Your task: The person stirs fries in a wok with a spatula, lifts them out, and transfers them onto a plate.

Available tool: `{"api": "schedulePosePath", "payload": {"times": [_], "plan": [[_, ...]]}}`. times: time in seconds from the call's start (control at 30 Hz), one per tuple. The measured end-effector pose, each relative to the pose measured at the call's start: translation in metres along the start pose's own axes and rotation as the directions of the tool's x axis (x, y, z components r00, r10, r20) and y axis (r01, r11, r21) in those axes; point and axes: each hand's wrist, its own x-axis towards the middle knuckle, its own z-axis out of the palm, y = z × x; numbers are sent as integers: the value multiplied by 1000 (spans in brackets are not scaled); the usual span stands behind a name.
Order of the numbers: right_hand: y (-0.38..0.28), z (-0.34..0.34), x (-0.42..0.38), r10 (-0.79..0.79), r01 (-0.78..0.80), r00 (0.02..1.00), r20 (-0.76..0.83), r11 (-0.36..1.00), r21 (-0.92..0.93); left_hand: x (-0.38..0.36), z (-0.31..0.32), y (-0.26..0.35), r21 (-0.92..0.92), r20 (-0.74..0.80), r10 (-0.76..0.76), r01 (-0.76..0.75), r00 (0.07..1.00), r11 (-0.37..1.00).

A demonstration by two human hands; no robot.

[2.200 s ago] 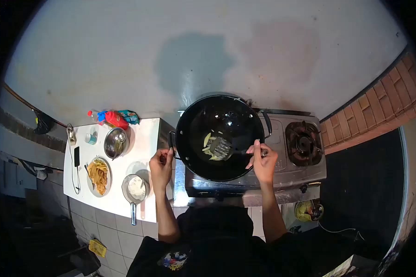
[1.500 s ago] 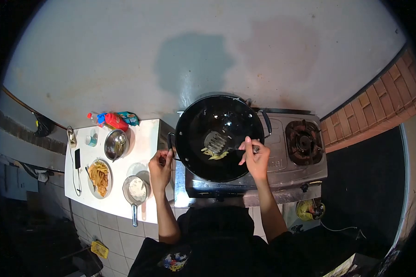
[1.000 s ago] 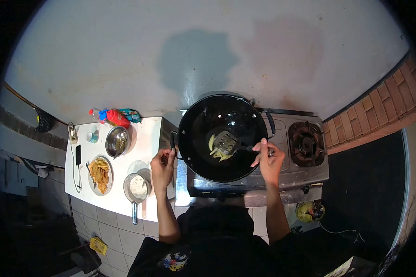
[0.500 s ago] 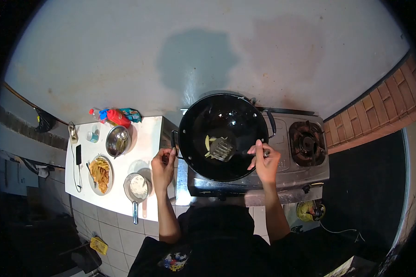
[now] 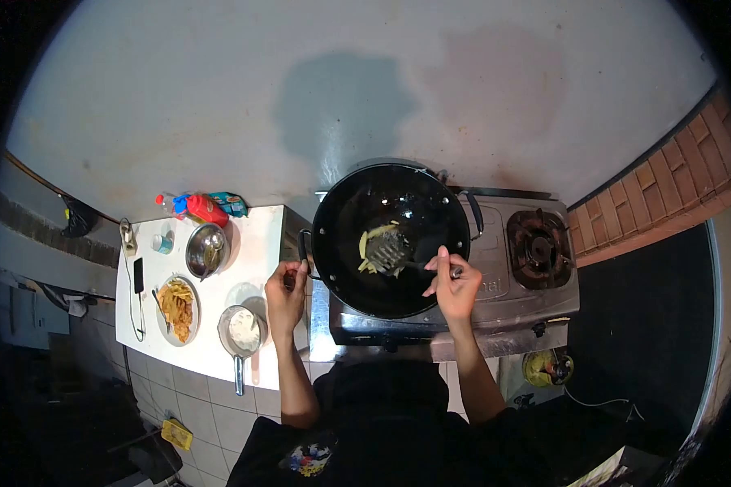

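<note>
A large black wok (image 5: 353, 296) sits on the left side of the gas stove. My left hand (image 5: 285, 294) is closed at the wok's left side handle (image 5: 304, 245), thumb and fingers against its lower end. My right hand (image 5: 458, 286) grips the handle of a slotted metal spatula (image 5: 390, 252), its head low inside the wok. Several pale yellow-green strips (image 5: 367, 242), perhaps cut potato, lie against the left and lower edges of the spatula head. Dark, shiny liquid seems to coat the wok's inside.
On the white table (image 5: 211, 357) at left stand a plate of fries and fried pieces (image 5: 177, 308), a saucepan of white powder (image 5: 244, 329), a steel bowl (image 5: 207, 250), a red bottle (image 5: 208, 209) and a phone (image 5: 139, 276). A bare burner (image 5: 538, 250) is at right.
My right hand has shifted slightly left and down. The spatula head has tilted and risen a little, and the strips have moved around its left edge. My left hand stays at the handle.
</note>
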Motion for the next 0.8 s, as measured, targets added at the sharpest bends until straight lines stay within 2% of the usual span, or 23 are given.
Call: {"api": "schedulePosePath", "payload": {"times": [0.1, 0.17, 0.23, 0.3, 0.37, 0.43, 0.57, 0.7, 0.8], "plan": [[-8, -5, 1, 12, -13, 1000, 2, 1000, 26, 0, 1, -2, 7, -2, -3, 3, 1000, 1000], [-8, -8, 5, 29, -29, 1000, 2, 999, 19, 0, 3, -8, -32, -11, 48, -48, 999, 998], [-5, -9, 7, 24, -23, 998, -49, 999, 29, -1, 2, -1, -6, -11, 38, -38, 999, 999], [-5, -8, 4, 14, -14, 999, -34, 1000, 25, -1, 2, 2, 24, -2, 31, -31, 1000, 999], [-4, -9, 3, -14, 16, 996, 87, 1000, -13, -1, 2, 2, 0, -7, 28, -28, 1000, 1000], [-11, -13, 3, -14, 14, 995, 102, 1000, -1, 0, 2, -1, 10, -11, 43, -43, 999, 999], [-17, -20, 8, 0, 4, 998, 63, 998, -65, 0, 3, -5, 8, -12, 49, -49, 999, 999], [-9, -9, 13, -5, 5, 1000, -28, 1000, 25, -1, 3, 2, 28, -14, 26, -25, 1000, 999], [7, -5, 15, -18, 17, 998, 54, 1000, 18, 0, 2, 0, 33, -11, 34, -33, 999, 999]]}}
